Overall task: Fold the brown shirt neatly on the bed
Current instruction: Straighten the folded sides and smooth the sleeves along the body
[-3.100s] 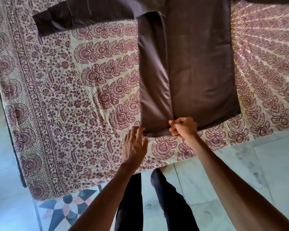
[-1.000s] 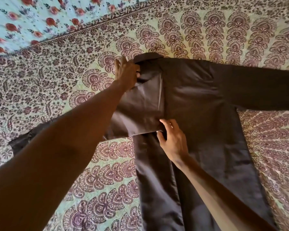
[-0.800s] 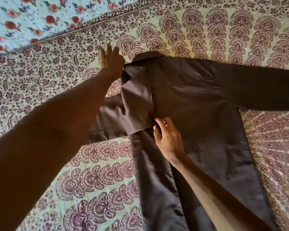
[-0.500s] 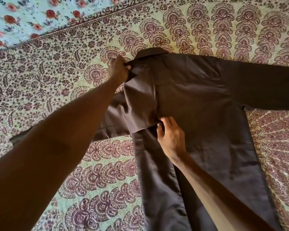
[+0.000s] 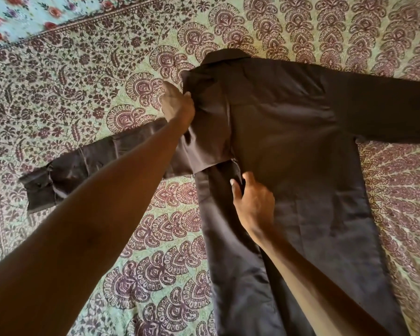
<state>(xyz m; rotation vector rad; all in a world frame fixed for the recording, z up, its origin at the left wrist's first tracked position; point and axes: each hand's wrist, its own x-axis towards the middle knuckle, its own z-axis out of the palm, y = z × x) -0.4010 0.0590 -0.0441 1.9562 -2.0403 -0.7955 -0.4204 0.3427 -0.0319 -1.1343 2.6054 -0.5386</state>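
Head view: the brown shirt (image 5: 301, 154) lies flat on the bed, collar (image 5: 226, 55) at its far end and hem running out of the frame at the near edge. The shirt's left side panel is folded in over its body, making a doubled strip along that side. From under the fold one sleeve (image 5: 87, 163) stretches out to the left of the shirt, its cuff (image 5: 39, 190) rumpled at the end. The other sleeve (image 5: 386, 110) reaches straight out to the right and is cut off by the frame.

The left hand (image 5: 177, 105) is at the shirt's left shoulder, fingers curled, pinching the folded edge with the thumb on the cloth. The right hand (image 5: 252, 204) rests on the shirt's middle, thumb and forefinger closed on the inner edge of the folded strip just below the armpit.

Under the shirt spreads a maroon-patterned bedspread (image 5: 58, 81); far to the upper left of the shirt shows a pale floral sheet (image 5: 22, 15).
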